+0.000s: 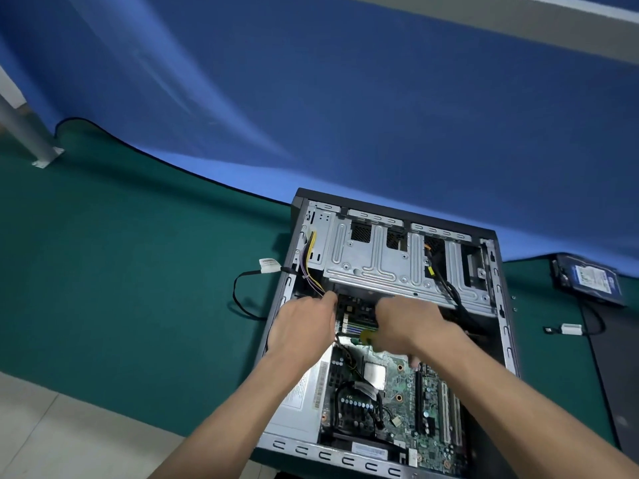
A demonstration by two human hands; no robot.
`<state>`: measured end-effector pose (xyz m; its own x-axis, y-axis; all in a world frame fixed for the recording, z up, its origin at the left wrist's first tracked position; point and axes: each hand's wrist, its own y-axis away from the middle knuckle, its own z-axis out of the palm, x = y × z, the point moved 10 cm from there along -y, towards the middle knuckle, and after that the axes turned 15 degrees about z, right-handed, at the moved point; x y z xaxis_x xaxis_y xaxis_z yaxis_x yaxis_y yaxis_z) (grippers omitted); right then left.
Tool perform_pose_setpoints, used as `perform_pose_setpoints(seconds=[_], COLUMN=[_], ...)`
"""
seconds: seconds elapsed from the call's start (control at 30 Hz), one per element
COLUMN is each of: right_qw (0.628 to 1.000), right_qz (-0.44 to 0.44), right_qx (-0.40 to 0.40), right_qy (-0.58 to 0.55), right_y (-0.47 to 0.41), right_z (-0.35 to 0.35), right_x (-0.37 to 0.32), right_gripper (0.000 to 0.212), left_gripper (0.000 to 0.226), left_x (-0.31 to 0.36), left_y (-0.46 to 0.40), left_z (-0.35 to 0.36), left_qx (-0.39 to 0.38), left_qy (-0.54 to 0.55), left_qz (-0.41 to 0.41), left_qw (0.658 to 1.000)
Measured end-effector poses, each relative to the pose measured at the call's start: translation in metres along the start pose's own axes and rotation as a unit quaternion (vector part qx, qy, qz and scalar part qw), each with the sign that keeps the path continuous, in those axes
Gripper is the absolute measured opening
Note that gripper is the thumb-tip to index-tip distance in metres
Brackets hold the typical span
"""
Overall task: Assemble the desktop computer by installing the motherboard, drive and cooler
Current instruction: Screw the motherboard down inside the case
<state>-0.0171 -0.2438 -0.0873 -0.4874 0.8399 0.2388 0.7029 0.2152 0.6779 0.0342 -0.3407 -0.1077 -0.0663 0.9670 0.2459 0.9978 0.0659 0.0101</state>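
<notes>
An open black computer case (pixel 498 278) lies on its side on the green mat. The green motherboard (pixel 404 402) sits inside it, with the bare processor (pixel 374 373) showing. My right hand (pixel 411 323) grips a screwdriver with a yellow-green handle (pixel 367 335) over the board's far edge, under the silver drive cage (pixel 380 257). My left hand (pixel 304 323) reaches into the case's far left corner, fingers curled at the yellow and purple cable bundle (pixel 313 271); whether it pinches the wires is hidden. A hard drive (pixel 587 276) lies on the mat, right of the case.
A black cable with a white tag (pixel 268 266) loops on the mat left of the case. A small white connector on a cable (pixel 570 329) lies to the right, beside a dark panel (pixel 615 375). A blue cloth (pixel 311 98) covers the far side. A grey post (pixel 24 129) stands far left.
</notes>
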Motion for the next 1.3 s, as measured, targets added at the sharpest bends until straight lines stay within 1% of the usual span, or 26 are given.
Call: perform_pose_setpoints(seconds=[0.1, 0.17, 0.27, 0.37, 0.43, 0.5, 0.53, 0.6, 0.67, 0.73, 0.77, 0.83, 0.97, 1.07, 1.2, 1.3], right_qw=[0.998, 0.998, 0.990, 0.973, 0.956, 0.926, 0.903, 0.846, 0.790, 0.742, 0.724, 0.705, 0.700, 0.718, 0.743, 0.752], right_qz=[0.014, 0.037, 0.069, 0.074, 0.070, 0.071, 0.071, 0.071, 0.088, 0.112, 0.121, 0.144, 0.198, 0.221, 0.249, 0.258], right_qx=[0.006, 0.041, 0.103, 0.163, 0.173, 0.172, 0.175, 0.196, 0.212, 0.213, 0.211, 0.206, 0.200, 0.171, 0.132, 0.107], right_qy=[0.058, 0.041, -0.066, -0.146, -0.226, -0.329, -0.385, -0.491, -0.569, -0.626, -0.646, -0.663, -0.656, -0.637, -0.608, -0.597], right_y=[0.005, 0.006, 0.009, 0.010, 0.009, 0.008, 0.008, 0.009, 0.008, 0.002, -0.003, -0.016, -0.048, -0.081, -0.124, -0.149], right_z=[0.030, 0.038, 0.028, 0.013, 0.011, 0.015, 0.018, 0.026, 0.037, 0.053, 0.060, 0.076, 0.109, 0.132, 0.153, 0.163], right_x=[0.010, 0.021, 0.052, 0.090, 0.118, 0.147, 0.162, 0.194, 0.226, 0.258, 0.273, 0.300, 0.342, 0.355, 0.356, 0.351], right_gripper=[0.011, 0.019, 0.014, 0.029, 0.030, 0.030, 0.032, 0.038, 0.046, 0.048, 0.046, 0.041, 0.042, 0.031, 0.023, 0.016], left_gripper=[0.026, 0.027, 0.030, 0.038, 0.036, 0.034, 0.034, 0.036, 0.039, 0.042, 0.042, 0.040, 0.038, 0.038, 0.040, 0.039], left_x=[0.001, 0.001, 0.000, 0.005, 0.010, 0.030, 0.043, 0.076, 0.112, 0.150, 0.166, 0.190, 0.207, 0.209, 0.210, 0.210], left_y=[0.001, 0.003, 0.006, 0.006, 0.000, -0.011, -0.018, -0.038, -0.064, -0.094, -0.109, -0.139, -0.180, -0.186, -0.187, -0.189], left_z=[0.001, -0.002, -0.008, -0.008, -0.006, -0.009, -0.010, -0.011, -0.012, -0.011, -0.008, 0.002, 0.028, 0.037, 0.044, 0.043], left_qx=[0.001, 0.017, 0.060, 0.067, 0.064, 0.075, 0.079, 0.073, 0.073, 0.080, 0.081, 0.076, 0.051, 0.044, 0.030, 0.038], left_qy=[0.011, 0.032, 0.048, 0.041, 0.048, 0.048, 0.052, 0.062, 0.069, 0.088, 0.099, 0.109, 0.071, 0.033, 0.009, -0.001], left_qz=[0.001, -0.010, -0.025, -0.042, -0.055, -0.041, -0.029, -0.005, 0.027, 0.064, 0.078, 0.087, 0.065, 0.058, 0.052, 0.053], left_qw=[1.000, 0.999, 0.997, 0.996, 0.995, 0.995, 0.995, 0.995, 0.995, 0.991, 0.989, 0.987, 0.994, 0.997, 0.998, 0.998])
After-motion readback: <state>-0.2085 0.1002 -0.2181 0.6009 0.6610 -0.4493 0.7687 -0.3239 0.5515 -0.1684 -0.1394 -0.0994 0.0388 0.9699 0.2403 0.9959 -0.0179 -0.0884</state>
